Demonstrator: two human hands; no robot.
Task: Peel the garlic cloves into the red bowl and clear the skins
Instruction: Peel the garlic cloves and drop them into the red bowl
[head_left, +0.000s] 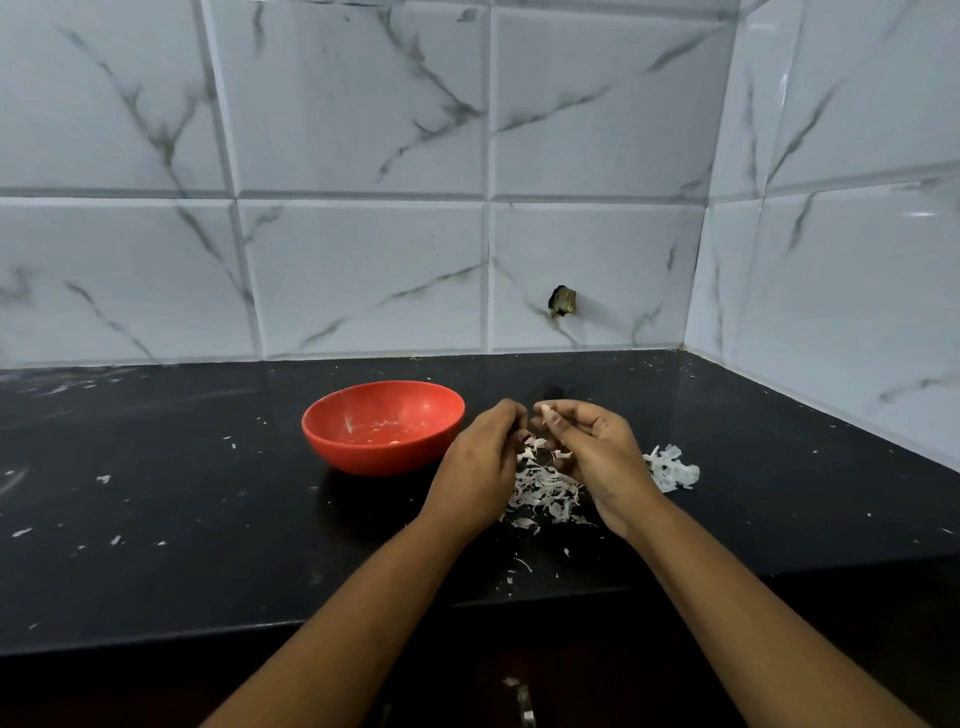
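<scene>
Peeling in progress above the counter (156, 493). Our right hand (592, 447) pinches a garlic clove (546, 413) in a fingertip grip, just right of the red bowl (374, 457); our left hand (480, 467) curls beside it, and we cannot tell whether its grip holds anything. Loose skins (545, 488) lie heaped below. Risks, as we judge them: the clove slips and drops among the skins; peel drifts into the nearby bowl; later sweeping scatters flakes off the counter's front edge.

You get soft, even light; glare streaks the right wall tiles (922, 213), edges bow, and the dark counter (156, 519) looks dim.
</scene>
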